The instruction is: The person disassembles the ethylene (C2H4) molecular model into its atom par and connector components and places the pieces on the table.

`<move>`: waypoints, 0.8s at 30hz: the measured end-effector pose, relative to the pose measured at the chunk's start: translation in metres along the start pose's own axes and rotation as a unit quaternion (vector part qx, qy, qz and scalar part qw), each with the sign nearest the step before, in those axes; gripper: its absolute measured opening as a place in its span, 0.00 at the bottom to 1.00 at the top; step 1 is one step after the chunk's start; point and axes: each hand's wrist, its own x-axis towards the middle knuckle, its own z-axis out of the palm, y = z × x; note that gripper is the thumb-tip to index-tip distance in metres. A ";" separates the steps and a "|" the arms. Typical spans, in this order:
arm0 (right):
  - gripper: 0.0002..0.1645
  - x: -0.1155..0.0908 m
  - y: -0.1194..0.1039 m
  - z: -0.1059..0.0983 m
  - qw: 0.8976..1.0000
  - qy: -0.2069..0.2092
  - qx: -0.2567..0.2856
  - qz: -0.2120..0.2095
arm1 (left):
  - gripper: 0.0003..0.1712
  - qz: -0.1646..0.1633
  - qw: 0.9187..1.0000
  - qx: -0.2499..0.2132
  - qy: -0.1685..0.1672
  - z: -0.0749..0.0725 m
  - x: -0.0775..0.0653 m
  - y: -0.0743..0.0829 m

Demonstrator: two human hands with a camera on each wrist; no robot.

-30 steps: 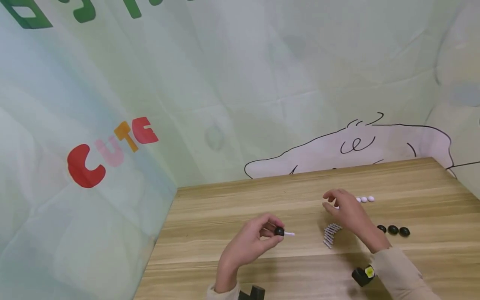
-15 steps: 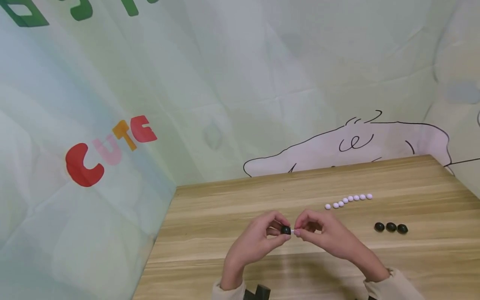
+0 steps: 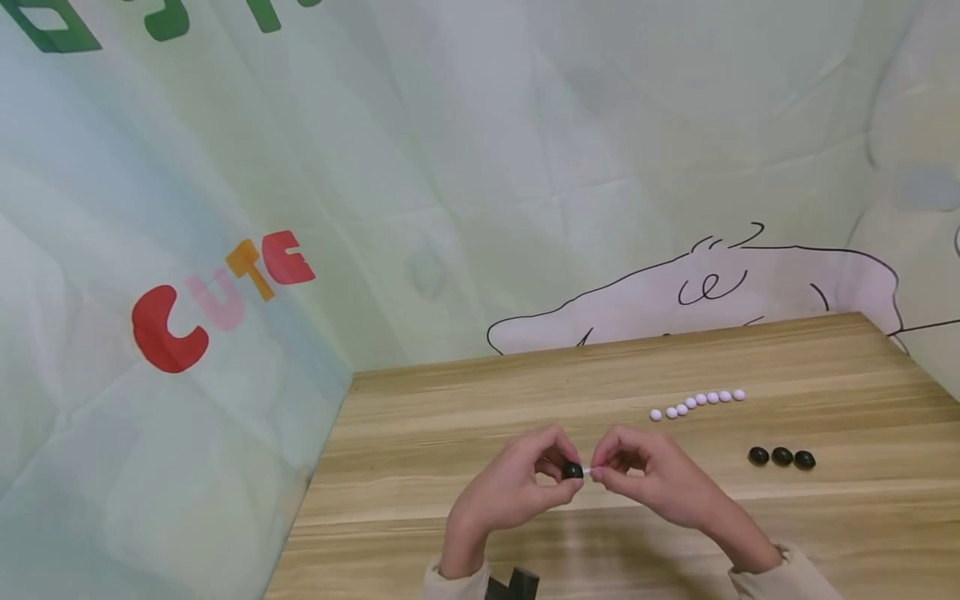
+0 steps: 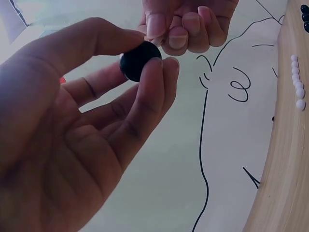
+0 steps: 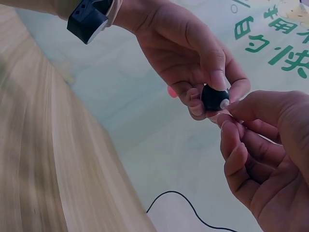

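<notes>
Between thumb and fingertips, my left hand (image 3: 510,485) pinches a glossy black ball (image 3: 572,471) above the table. A short white stick (image 3: 587,472) juts from the ball's right side, and my right hand (image 3: 656,479) pinches it with thumb and forefinger. In the right wrist view the stick's pale end (image 5: 224,103) shows against the black ball (image 5: 214,98), right at my right fingertips. Most of the stick is hidden by those fingers. From the left wrist view, the ball (image 4: 137,62) sits in the left fingertips, with the right fingers close behind it.
A line of several small white balls (image 3: 701,400) lies on the wooden table (image 3: 420,433) beyond my right hand. Farther right are 3 black balls (image 3: 782,457) in a row. A printed cloth backdrop (image 3: 450,208) stands behind the table.
My right hand has come left from over the table and now pinches the white stick at the ball. It now covers the arc of small grey sticks. The left hand shifted slightly right.
</notes>
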 end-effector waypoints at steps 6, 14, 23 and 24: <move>0.08 -0.001 -0.003 -0.001 1.000 -0.004 -0.009 -0.013 | 0.07 0.013 1.000 -0.004 -0.011 -0.001 0.000 0.000; 0.08 -0.002 -0.002 -0.001 0.999 -0.010 -0.013 -0.032 | 0.08 0.025 0.999 -0.008 -0.024 -0.003 0.000 -0.001; 0.09 -0.002 -0.001 0.000 0.998 -0.008 -0.019 -0.064 | 0.07 0.022 0.999 -0.014 -0.031 -0.004 -0.001 -0.002; 0.09 -0.002 -0.001 0.000 0.998 -0.008 -0.020 -0.065 | 0.07 0.024 0.999 -0.015 -0.032 -0.004 -0.001 -0.002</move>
